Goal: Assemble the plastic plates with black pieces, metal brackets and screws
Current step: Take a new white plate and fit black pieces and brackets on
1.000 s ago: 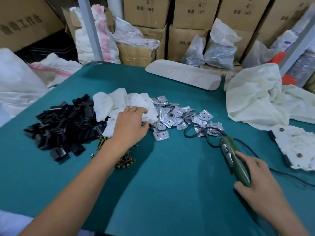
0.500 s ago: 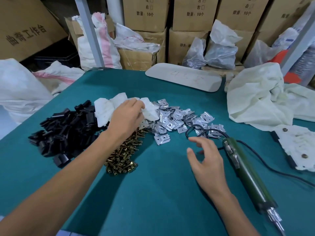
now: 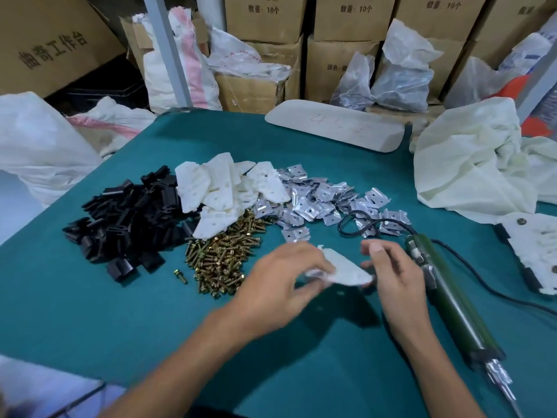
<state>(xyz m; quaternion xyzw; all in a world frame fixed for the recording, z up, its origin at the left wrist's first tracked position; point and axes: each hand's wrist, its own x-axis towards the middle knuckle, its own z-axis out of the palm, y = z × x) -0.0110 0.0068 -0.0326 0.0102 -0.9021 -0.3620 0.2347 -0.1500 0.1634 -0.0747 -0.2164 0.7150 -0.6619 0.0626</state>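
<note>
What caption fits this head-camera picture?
Left hand holds a white plastic plate, right hand at its tip, near brass screws and metal brackets.

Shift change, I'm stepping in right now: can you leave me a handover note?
Left hand holds one plate; right hand is at its end, grip unclear.
Black pieces, spare plates, screws and brackets lie in heaps behind; screwdriver lies at right.
Done: a plate is in hand, nothing visibly fitted. Left: fit black piece, bracket, screws.
</note>
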